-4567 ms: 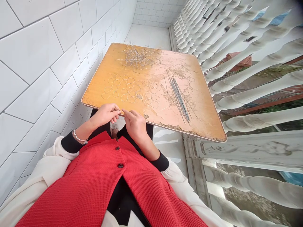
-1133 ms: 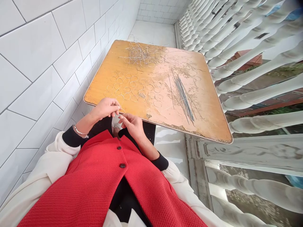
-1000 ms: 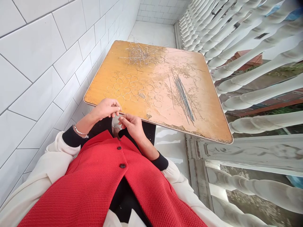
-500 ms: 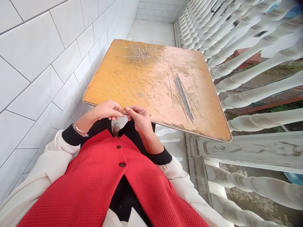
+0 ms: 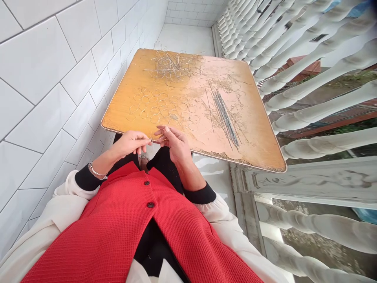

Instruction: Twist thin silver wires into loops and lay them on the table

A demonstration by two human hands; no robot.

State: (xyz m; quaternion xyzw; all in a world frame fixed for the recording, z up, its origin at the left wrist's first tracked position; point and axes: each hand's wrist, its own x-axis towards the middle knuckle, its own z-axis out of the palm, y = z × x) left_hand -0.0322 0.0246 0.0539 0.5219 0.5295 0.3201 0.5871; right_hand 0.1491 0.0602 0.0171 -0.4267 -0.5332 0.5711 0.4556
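My left hand (image 5: 134,142) is at the table's near edge, thumb and forefinger pinched on a thin wire ring (image 5: 152,138). Only part of this ring shows between the fingers. Close on its right is my right hand (image 5: 174,144), its fingers loosened and apart beside the ring; whether a fingertip still touches the wire is too fine to see. Just beyond both hands, several wire rings (image 5: 155,110) lie spread over the table (image 5: 123,100).
A bundle of straight thin rods (image 5: 225,118) lies on the table's right half. At the far edge sits a tangled heap of wire (image 5: 173,66). A white tiled wall (image 5: 73,74) runs along the left, a white balustrade (image 5: 312,147) along the right.
My right hand has loosened its pinch and its fingers have spread and lifted slightly. The left hand keeps its pinch on the ring. The view has shifted a little.
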